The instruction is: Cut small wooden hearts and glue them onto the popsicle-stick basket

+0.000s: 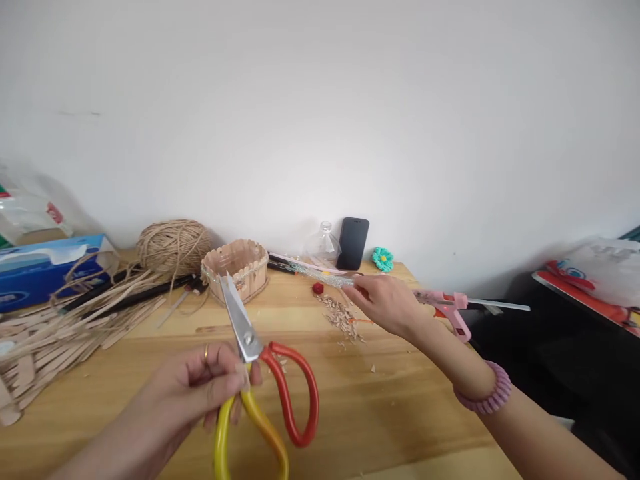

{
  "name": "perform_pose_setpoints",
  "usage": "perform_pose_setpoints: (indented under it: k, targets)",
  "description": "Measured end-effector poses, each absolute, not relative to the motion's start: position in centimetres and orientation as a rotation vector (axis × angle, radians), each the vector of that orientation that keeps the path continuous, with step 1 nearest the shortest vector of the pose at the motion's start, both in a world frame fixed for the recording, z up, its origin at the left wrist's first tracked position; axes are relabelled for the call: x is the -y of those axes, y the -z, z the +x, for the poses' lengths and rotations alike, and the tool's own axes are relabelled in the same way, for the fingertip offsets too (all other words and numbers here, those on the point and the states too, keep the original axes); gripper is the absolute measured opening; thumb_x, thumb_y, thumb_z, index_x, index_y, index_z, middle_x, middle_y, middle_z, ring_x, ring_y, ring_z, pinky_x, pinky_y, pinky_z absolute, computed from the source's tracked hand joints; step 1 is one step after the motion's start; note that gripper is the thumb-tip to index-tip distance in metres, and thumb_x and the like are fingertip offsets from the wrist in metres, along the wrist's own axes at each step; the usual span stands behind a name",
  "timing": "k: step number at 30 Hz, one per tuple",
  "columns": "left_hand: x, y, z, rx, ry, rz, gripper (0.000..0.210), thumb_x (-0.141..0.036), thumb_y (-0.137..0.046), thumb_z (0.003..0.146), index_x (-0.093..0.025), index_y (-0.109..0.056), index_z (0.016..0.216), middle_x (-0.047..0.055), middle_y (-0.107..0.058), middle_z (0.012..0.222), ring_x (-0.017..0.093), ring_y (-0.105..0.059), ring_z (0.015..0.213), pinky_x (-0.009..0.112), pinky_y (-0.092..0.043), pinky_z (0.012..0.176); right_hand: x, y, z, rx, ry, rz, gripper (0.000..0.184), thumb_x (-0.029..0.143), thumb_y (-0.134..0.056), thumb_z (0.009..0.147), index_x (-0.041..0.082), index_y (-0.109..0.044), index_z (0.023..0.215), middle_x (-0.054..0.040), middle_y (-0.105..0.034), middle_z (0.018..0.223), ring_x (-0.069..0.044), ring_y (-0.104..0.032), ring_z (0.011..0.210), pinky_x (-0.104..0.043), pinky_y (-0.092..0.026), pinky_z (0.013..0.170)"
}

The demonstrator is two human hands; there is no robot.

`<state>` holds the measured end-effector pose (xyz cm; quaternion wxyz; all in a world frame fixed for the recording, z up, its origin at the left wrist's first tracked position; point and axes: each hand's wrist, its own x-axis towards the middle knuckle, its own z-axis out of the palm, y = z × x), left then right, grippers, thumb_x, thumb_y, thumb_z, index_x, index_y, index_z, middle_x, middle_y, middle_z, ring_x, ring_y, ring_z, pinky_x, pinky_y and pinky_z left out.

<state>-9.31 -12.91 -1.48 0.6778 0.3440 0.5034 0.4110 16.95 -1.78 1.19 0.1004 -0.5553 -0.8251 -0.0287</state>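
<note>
My left hand (210,383) is closed on a pair of scissors (237,320) with one red and one yellow handle. Their blades point away from me, slightly parted. Farther right, my right hand (387,303) is closed around the near end of a bundle of silver, glittery stems (320,273); its fingertips are partly hidden. Beyond the scissors sits a small box of wooden craft sticks (253,277) with a scalloped rim. A dark red ball-shaped piece (318,288) and wood chips (343,317) lie just left of my right hand.
At left are a ball of twine (175,243), loose craft sticks (65,347) and a blue tissue pack (60,267). Against the wall stand a phone (353,243), a clear bottle (326,239) and a green flower (383,259). A pink glue gun (453,310) lies beyond my right wrist.
</note>
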Motion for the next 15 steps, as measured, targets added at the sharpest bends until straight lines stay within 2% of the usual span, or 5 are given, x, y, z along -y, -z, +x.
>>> perform_pose_setpoints:
  k: [3, 6, 11, 15]
  targets:
    - [11.1, -0.1, -7.5, -1.127, -1.056, 0.832, 0.021, -0.030, -0.078, 0.058, -0.016, -0.063, 0.057, -0.003, -0.059, 0.054, 0.008, -0.049, 0.054, 0.016, -0.039, 0.050, 3.9, -2.1, 16.7, 2.321, -0.033, -1.488, 0.021, 0.026, -0.040, 0.090, 0.017, -0.057, 0.081, -0.0050, -0.065, 0.077, -0.017, -0.059, 0.067, -0.027, -0.043, 0.059]
    - [9.4, -1.3, -5.4, -1.075, -1.201, 0.874, 0.013, -0.023, -0.074, 0.064, -0.015, -0.064, 0.063, -0.002, -0.063, 0.063, 0.007, -0.052, 0.060, 0.015, -0.042, 0.056, 6.0, -2.8, 15.9, 2.303, -0.195, -1.310, 0.011, 0.025, -0.045, 0.088, 0.018, -0.054, 0.091, -0.0027, -0.064, 0.083, -0.014, -0.059, 0.073, -0.024, -0.046, 0.064]
    - [7.0, -2.9, -1.5, -0.888, -1.269, 0.990, 0.009, -0.019, -0.070, 0.069, -0.013, -0.063, 0.066, -0.001, -0.063, 0.063, 0.007, -0.054, 0.059, 0.017, -0.044, 0.057, 7.0, -3.5, 15.0, 2.126, -0.597, -1.242, 0.021, 0.025, -0.061, 0.075, 0.018, -0.055, 0.095, -0.0049, -0.061, 0.089, -0.017, -0.057, 0.076, -0.028, -0.046, 0.064]
    - [5.5, -3.9, 0.6, -0.783, -1.174, 1.100, 0.011, -0.021, -0.068, 0.070, -0.013, -0.062, 0.069, 0.002, -0.067, 0.069, 0.010, -0.060, 0.062, 0.020, -0.047, 0.059, 5.6, -3.2, 15.5, 1.895, -0.687, -1.301, 0.028, 0.026, -0.064, 0.070, 0.017, -0.050, 0.094, -0.0036, -0.061, 0.082, -0.016, -0.057, 0.070, -0.030, -0.046, 0.062]
